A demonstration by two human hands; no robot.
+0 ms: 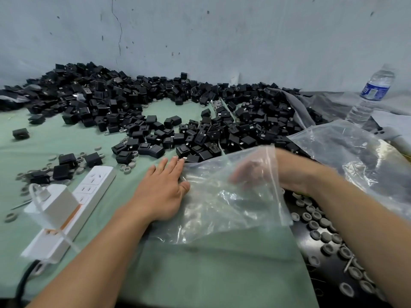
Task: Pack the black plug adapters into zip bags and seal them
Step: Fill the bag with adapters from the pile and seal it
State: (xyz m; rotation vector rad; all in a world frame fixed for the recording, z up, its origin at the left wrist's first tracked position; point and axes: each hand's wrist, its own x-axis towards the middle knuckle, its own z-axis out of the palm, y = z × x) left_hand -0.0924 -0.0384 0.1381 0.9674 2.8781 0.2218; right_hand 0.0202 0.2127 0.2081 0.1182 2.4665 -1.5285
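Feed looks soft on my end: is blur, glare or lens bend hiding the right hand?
Head view: right hand shows through the zip bag, smeared by blur and film glare; left hand is sharp; wide-angle bend tilts the water bottle.

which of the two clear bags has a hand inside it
The nearer zip bag: the right hand shows blurred through its plastic, and the left hand rests at its edge. The other bag, farther right, holds no hand.

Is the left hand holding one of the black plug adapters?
No, the left hand lies flat, fingers straight, on the edge of the clear plastic zip bag.
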